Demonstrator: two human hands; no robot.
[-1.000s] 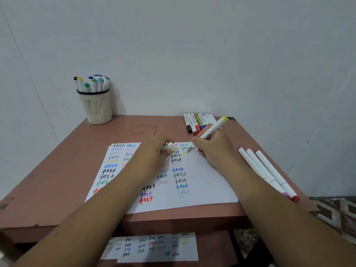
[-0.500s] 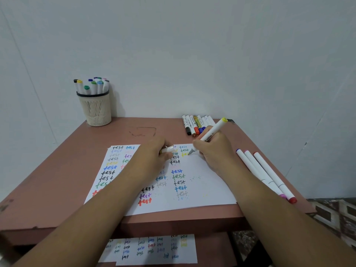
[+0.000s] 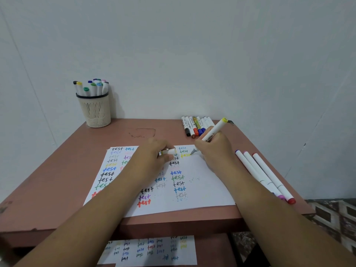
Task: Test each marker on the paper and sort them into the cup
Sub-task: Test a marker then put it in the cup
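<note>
Brown table (image 3: 57,170), frame centre: right hand (image 3: 215,151) grips yellow marker (image 3: 212,132), tip on paper (image 3: 202,189); left hand (image 3: 154,157) pinches cap (image 3: 169,151).

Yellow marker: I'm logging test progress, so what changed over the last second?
The right hand moved the yellow marker along the paper, and a yellow "test" now shows. The left hand kept its grip on the cap; cup unchanged.

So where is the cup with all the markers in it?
In the head view, the cup stands at the table's far left corner by the wall, beyond the paper and the left hand.
</note>
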